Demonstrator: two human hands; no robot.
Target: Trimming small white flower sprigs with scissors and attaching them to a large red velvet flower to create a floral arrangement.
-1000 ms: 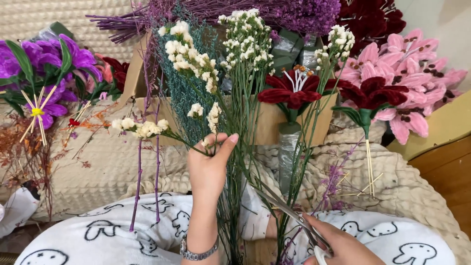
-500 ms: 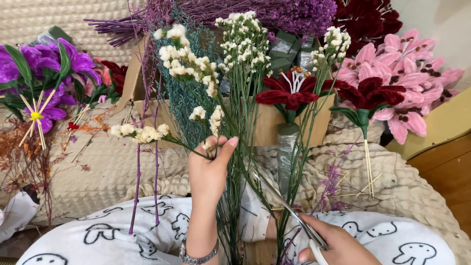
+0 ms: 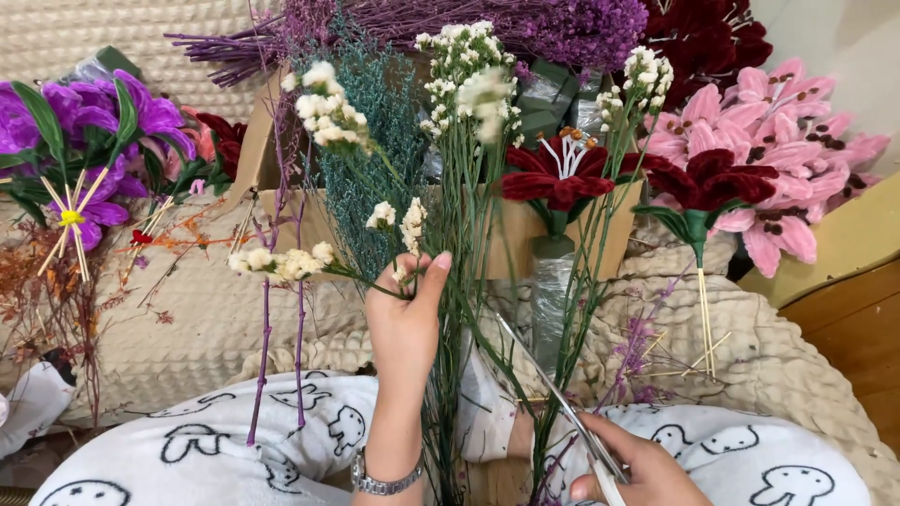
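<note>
**Left hand holds a flower bunch, right hand holds scissors**

In the centre of the frame the left hand [image 3: 405, 314] is closed around a bunch of thin green stems with small white flowers [image 3: 469, 70]; the stems stand almost upright and the flower heads reach the upper middle of the frame. One short cream sprig [image 3: 281, 264] sticks out to the left of the fingers. At the bottom right the right hand [image 3: 628, 464] is closed on the handles of scissors [image 3: 553, 394]. Their blades point up and left, toward the lower stems, and look slightly apart. Behind the bunch stands a dark red flower [image 3: 562, 178], and pink flowers [image 3: 778, 159] lie at the upper right. Purple flowers [image 3: 84, 122] are at the upper left.
</note>
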